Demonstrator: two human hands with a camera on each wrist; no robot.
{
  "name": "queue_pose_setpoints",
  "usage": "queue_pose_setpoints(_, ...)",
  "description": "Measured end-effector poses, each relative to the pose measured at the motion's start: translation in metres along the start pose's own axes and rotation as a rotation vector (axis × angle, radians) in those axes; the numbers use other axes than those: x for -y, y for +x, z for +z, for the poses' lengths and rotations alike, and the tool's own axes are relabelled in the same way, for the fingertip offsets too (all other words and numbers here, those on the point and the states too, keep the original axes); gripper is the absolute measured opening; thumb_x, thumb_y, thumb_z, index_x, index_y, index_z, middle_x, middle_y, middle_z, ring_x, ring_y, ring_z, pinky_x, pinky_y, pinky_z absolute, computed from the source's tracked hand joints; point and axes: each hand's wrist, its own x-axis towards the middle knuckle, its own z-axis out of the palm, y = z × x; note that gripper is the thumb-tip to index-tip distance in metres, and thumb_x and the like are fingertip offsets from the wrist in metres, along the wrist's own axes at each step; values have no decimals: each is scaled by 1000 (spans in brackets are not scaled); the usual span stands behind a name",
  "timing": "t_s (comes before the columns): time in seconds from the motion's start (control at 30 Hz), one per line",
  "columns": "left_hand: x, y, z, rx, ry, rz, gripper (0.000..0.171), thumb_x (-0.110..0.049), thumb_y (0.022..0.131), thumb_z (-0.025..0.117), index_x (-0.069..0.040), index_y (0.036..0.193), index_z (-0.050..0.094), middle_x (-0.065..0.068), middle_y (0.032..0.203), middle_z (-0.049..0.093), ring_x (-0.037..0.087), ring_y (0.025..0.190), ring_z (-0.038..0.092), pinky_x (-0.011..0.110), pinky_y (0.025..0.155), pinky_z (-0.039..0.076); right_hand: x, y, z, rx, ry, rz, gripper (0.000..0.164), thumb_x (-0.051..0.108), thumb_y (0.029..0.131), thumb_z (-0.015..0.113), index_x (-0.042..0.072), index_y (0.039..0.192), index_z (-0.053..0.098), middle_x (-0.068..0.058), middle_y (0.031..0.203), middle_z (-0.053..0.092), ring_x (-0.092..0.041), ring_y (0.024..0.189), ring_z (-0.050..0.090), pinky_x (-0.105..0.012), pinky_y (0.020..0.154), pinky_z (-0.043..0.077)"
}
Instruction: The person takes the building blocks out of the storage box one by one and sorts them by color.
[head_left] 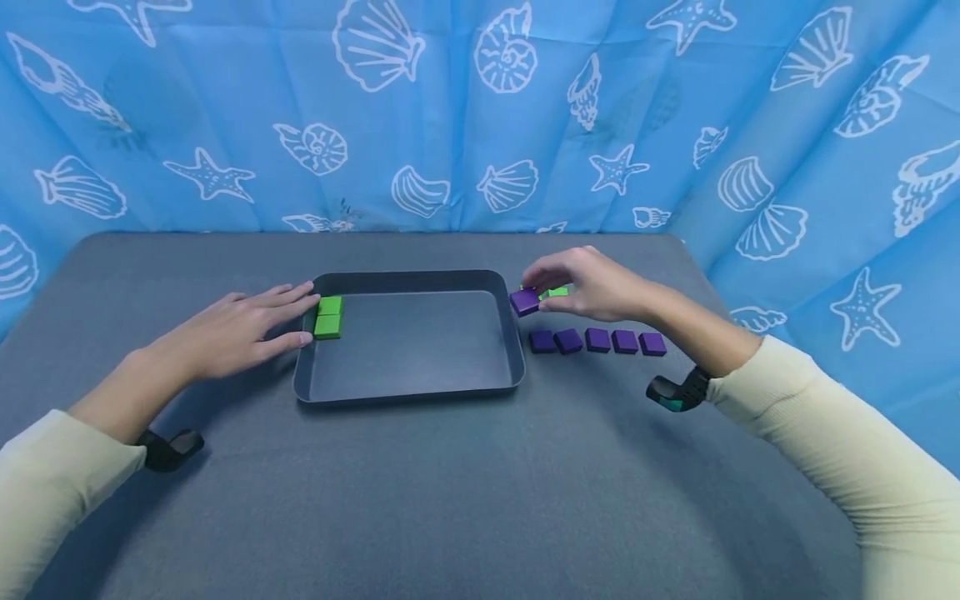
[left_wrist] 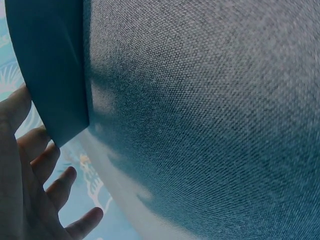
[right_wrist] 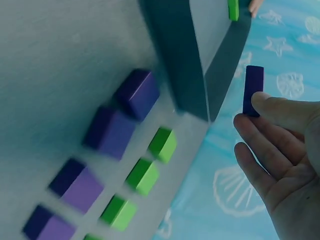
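My right hand (head_left: pixel 600 285) pinches a purple block (head_left: pixel 525 302) between thumb and fingers, beside the right rim of a dark tray (head_left: pixel 408 396). In the right wrist view that purple block (right_wrist: pixel 253 90) is raised above the table. My left hand (head_left: pixel 232 333) lies with extended fingers at the tray's left rim, fingertips right at its edge. Two green blocks (head_left: pixel 328 317) sit against each other inside the tray by its left wall. Right of the tray, a row of purple blocks (head_left: pixel 597 340) lies on the table, with green blocks (right_wrist: pixel 142 176) behind, partly hidden by my right hand in the head view.
A grey cloth-covered table (head_left: pixel 450 500) bears everything. Behind it hangs a blue curtain (head_left: pixel 450 125) with white shell and starfish prints, coming round on the right side. Each wrist wears a black camera band (head_left: pixel 678 390).
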Motion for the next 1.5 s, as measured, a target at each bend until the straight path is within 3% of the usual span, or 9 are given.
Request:
queue_pose_setpoints(0.27,-2,-1,2,-12,5,7,69,-54,101,47,-12,156,34,14,162,26,41,146,27,71,107,24,-34,-48,-9,-83,3,91,35,-1,90,71,-3,124,64,-15,119,69,-30,113,66,-47,96,51)
queue_pose_setpoints(0.57,0,-3,3,-16,0,9,69,-52,102,48,-12,156,34,14,162,26,41,146,27,71,107,25,-50,-89,-19,-146,-23,164,36,-2,90,70,-4,125,63,-16,120,69,-31,110,66,-44,93,53)
queue_pose_setpoints(0.8,1,-3,3,-14,1,11,69,-53,102,47,-13,156,33,13,163,26,40,146,27,71,107,25,-68,-116,-19,-159,-20,199,37,1,93,68,-6,129,60,-21,122,66,-36,111,65,-16,86,51)
queue_pose_setpoints(0.97,1,-4,2,-14,4,8,69,-54,102,46,-13,156,33,13,163,26,40,147,27,70,107,26,-84,-131,-13,-171,13,260,40,1,93,68,-8,130,58,-27,123,64,-40,111,64,-10,83,48)
queue_pose_setpoints(1.03,1,-4,2,-15,3,7,69,-54,102,47,-13,156,33,13,163,26,40,147,27,70,107,26,-90,-136,-11,-188,15,274,40,1,92,69,-8,129,59,-27,123,64,-36,110,65,-9,82,48)
queue_pose_setpoints(1.13,1,-4,2,-17,8,10,69,-54,102,46,-13,156,33,12,163,26,39,147,27,70,107,26,-100,-146,-8,-222,15,274,38,-1,91,69,-8,127,60,-27,120,65,-14,105,67,-7,80,47)
queue_pose_setpoints(1.27,1,-2,3,-20,18,13,69,-54,102,45,-13,156,33,12,163,25,39,147,27,70,107,26,-115,-160,-4,-254,17,277,36,-4,91,68,-10,125,60,-30,118,65,11,98,58,-6,78,48)
queue_pose_setpoints(1.5,0,-2,2,-9,29,4,70,-55,102,44,-12,156,33,14,163,25,41,146,28,71,107,25,-137,-178,1,-262,24,308,37,-10,90,66,-13,126,58,-34,118,63,12,96,57,-7,77,49)
